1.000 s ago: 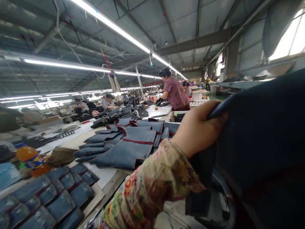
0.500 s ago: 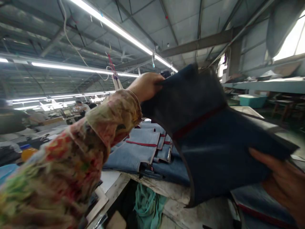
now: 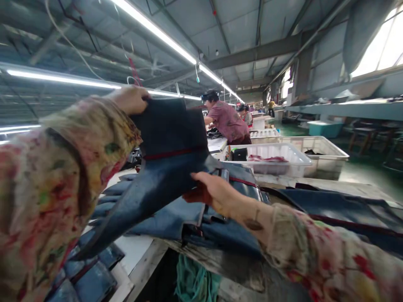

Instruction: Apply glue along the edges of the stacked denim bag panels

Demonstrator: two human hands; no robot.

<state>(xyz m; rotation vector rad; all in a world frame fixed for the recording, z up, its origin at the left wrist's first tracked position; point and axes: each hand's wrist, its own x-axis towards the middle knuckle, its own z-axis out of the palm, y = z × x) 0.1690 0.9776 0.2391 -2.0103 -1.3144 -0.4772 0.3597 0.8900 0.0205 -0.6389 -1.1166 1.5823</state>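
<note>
A dark blue leather-like boot-shaped piece (image 3: 170, 167) with a dark red strip across it hangs between my hands. My left hand (image 3: 134, 100) is closed on its top left corner. Lower down, on its right edge, my right hand (image 3: 214, 193) grips it with the thumb in front and the other fingers partly behind. Beneath it lies a pile of similar blue pieces (image 3: 176, 218) on the worktable (image 3: 226, 256), partly hidden by the held one. More blue pieces with red strips (image 3: 343, 205) lie to the right, and others (image 3: 91, 272) at the lower left.
White plastic bins (image 3: 277, 155) stand beyond the table on the right. A co-worker in a purple top (image 3: 228, 119) leans over a table ahead. Teal cloth (image 3: 195, 279) hangs at the near table edge. A teal box (image 3: 325, 128) sits farther right.
The held piece has swung from right to left and is now more upright. Both hands moved left, and the view turned, bringing the bins and the co-worker into sight.
</note>
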